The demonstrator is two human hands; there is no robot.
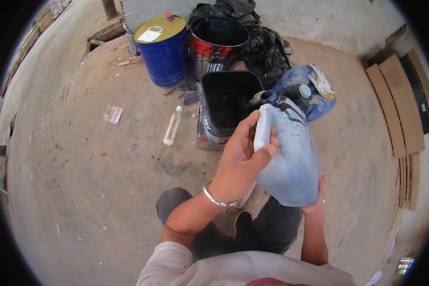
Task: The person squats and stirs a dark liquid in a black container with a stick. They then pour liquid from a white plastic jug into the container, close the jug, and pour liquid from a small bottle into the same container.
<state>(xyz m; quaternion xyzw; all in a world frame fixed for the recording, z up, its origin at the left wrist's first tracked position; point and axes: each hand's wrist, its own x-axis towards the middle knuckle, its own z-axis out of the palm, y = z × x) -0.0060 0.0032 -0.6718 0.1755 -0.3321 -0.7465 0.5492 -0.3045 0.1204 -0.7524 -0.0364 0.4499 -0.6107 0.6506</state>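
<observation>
Both my hands hold a cloudy bluish-white plastic jug (291, 157). My left hand (238, 164) is wrapped round its moulded handle. My right hand (315, 202) supports the lower end, its fingers mostly hidden behind the jug. The jug leans away from me, with its dark uncapped neck beside the right rim of a square black tub (206, 107). Dark smears mark the jug near the neck. The tub is wet and black inside and stands on a low reddish base. Whether anything flows from the jug, I cannot tell.
Behind the tub are a blue drum (163, 59) with a yellow lid, a red-banded bucket (206, 47) and black plastic bags (271, 50). A blue container (291, 78) bears a work glove (321, 82). A clear bottle (173, 126) stands left; brown boards (391, 102) lean right.
</observation>
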